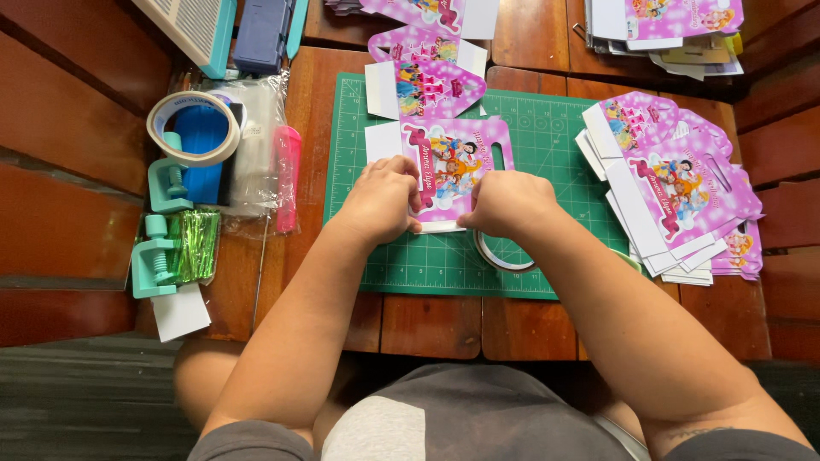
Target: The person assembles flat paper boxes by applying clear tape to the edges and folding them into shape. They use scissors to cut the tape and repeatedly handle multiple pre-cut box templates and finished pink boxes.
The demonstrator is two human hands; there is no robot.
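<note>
While both hands — left hand (382, 203) and right hand (506, 201) — are pinching the bottom flap of a pink printed box cutout (453, 166) on the green cutting mat (547, 137), uneven pressure could be creasing it crooked.

Bare mat (559, 141) between card stack (675, 192) and hands.

1 camera only, worn on the person's head, looks almost straight down from close above the work. Its frame takes in the brown slatted wooden table (427, 329) with the green gridded cutting mat (555, 145) near the centre, and both bare forearms enter from the bottom edge. The person's lap fills the lower border; the far side of the table lies at the top. No 2nd view exists to share the scene.
</note>
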